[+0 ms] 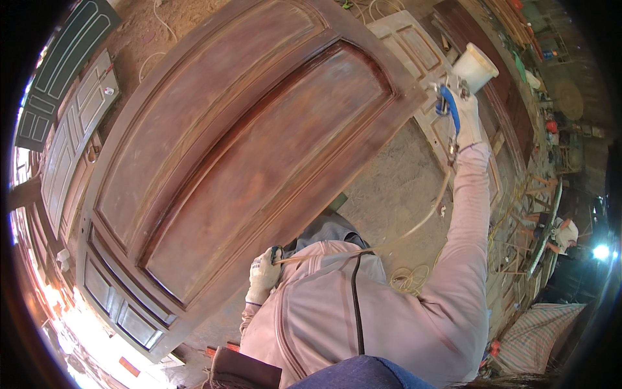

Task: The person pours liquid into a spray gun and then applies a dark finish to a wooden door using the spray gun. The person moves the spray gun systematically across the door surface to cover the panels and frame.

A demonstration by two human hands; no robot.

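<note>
Spread out in front of me is a large brown wooden door [285,152] with long raised panels and darker, wetter-looking stain along some mouldings. My gloved right hand [468,120] is closed around a spray gun [446,104] with a white cup [476,68] on top, held out past the door's right end. From the gun's handle a pale air hose [421,223] runs down and back across my body. Close to the door's near edge, my gloved left hand [264,275] grips that hose.
Other panelled doors lean at the left, one dark green [65,71] and one grey [81,126]. A lighter door [414,48] and dark boards [512,107] lie beyond the gun. Coiled hose [409,279] rests on the floor. Another person [564,235] is at the far right.
</note>
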